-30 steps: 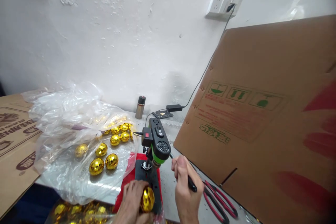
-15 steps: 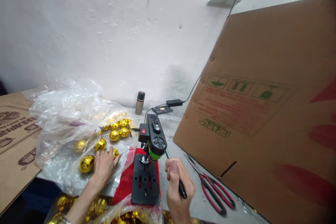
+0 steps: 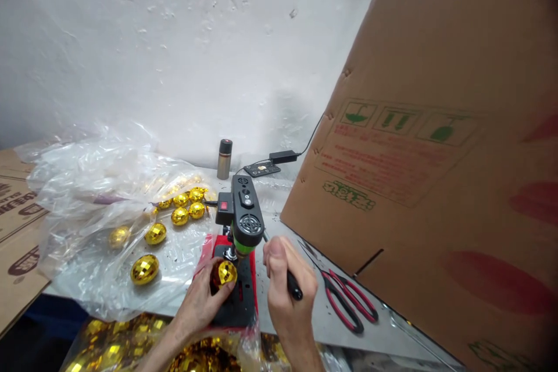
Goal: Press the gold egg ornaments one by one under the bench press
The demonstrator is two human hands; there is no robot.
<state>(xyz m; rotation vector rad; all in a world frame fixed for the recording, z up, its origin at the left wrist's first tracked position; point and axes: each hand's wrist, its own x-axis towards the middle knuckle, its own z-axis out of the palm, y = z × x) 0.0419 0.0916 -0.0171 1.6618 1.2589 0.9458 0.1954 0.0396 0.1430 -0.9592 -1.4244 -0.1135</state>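
Note:
My left hand [image 3: 204, 295] is closed around a shiny gold mirrored ball [image 3: 226, 273], holding it on the base plate below the head of a small bench drill press [image 3: 247, 209]. The drill's tip is hidden behind the ball's top or the head, so I cannot tell whether they touch. On the right side of the press, my right hand [image 3: 288, 279] is wrapped round its black-ended feed lever [image 3: 294, 287]. A red cloth or sheet [image 3: 209, 250] lies under the black base plate [image 3: 244, 308].
Several gold balls [image 3: 180, 217] lie on clear plastic bagging [image 3: 100, 197] at left, and more fill a bag [image 3: 113, 349] in front. Red-handled scissors [image 3: 349, 302] and a tall cardboard box [image 3: 392, 157] stand right. A bottle [image 3: 224, 159] and power adapter [image 3: 283, 156] sit behind.
My left hand has moved right from the plastic bagging to the drill's base, bringing a gold ball with it. My right hand keeps its grip on the lever. The view has shifted slightly.

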